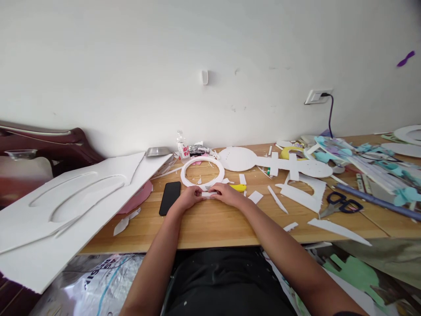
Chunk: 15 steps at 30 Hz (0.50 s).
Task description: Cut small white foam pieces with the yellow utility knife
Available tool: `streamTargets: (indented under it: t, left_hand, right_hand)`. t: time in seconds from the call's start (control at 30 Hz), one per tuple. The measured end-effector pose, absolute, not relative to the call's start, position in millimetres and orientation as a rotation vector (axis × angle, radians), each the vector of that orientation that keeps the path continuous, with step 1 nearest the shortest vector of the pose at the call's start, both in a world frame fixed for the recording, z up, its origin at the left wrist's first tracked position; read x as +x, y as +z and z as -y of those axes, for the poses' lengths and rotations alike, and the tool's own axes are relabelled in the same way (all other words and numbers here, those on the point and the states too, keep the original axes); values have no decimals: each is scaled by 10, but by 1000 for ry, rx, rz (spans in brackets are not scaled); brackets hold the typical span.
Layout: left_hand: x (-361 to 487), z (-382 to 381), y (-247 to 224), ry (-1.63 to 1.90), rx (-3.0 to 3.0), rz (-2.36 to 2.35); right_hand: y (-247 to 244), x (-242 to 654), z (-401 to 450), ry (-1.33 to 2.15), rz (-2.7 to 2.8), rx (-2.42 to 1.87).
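Between my two hands lies a small white foam strip (208, 194), close to the table's front half. My left hand (191, 196) pinches its left end, fingers closed. The right end is gripped by the closed fingers of my right hand (226, 193). Just beyond them a white foam ring (184, 171) rests flat, its near rim right behind my fingers. A yellow-handled tool (238, 188) sticks out behind my right hand, its other end partly hidden. A black phone (170, 198) is left of my left hand.
A large white foam sheet (108, 193) with curved cuts overhangs the table's left side. Scissors (342, 204), a cut-out panel (302, 193), and foam scraps (255, 197) lie to the right. A round-headed foam shape (237, 159) and a bottle (183, 145) stand at the back.
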<state>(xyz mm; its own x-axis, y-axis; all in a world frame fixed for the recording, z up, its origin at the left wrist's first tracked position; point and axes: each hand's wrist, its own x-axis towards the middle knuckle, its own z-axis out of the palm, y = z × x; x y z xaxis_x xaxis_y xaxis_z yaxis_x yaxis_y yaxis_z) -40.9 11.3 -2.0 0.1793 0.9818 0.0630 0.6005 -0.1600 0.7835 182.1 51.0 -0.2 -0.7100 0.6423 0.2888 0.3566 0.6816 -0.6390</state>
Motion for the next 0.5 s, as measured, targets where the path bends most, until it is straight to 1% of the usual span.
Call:
streamTargets:
  t: [0.27,0.5]
  left_hand:
    - [-437,-133,-69,776,1900,-1517]
    - [-414,-120,-18,762,1922,-1497]
  right_hand:
    - [19,1809,-489,722,2417,-822]
    - [79,1773,-514,682,2473,-870]
